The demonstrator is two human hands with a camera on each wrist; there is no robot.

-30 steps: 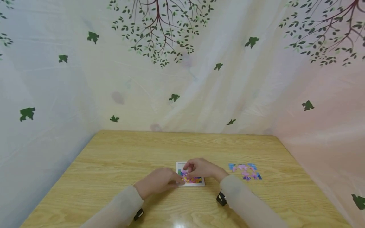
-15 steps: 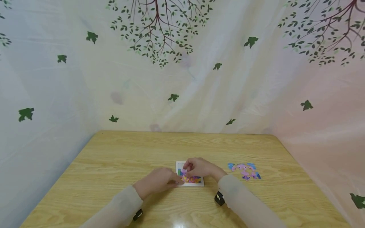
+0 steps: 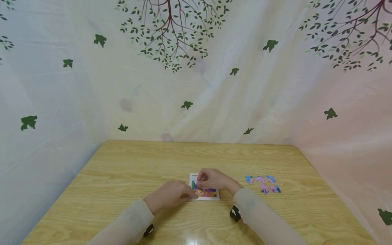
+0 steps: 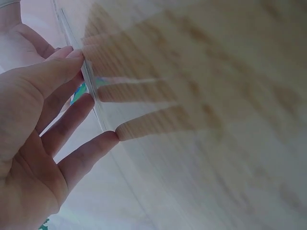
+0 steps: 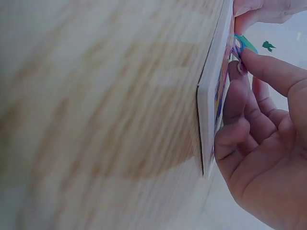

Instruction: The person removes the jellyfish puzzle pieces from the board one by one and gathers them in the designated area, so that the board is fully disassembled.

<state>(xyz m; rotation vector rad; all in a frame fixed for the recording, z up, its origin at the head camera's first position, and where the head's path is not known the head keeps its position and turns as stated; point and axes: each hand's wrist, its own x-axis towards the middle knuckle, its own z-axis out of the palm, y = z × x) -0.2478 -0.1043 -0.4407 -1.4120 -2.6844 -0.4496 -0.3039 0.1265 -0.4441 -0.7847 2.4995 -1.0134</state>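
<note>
Right of the puzzle [image 3: 207,193], loose pieces [image 3: 263,187]

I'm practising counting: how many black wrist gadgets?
2: the left gadget, at the left cuff; the right gadget, at the right cuff, nearer the puzzle frame. Both look partly hidden.

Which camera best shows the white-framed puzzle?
The head view: it shows the white-framed puzzle from above, with its coloured picture, though the left hand and right hand partly cover it. The right wrist view shows it nearly edge-on, with a sliver of picture; the left wrist view shows mainly its thin edge.
</note>
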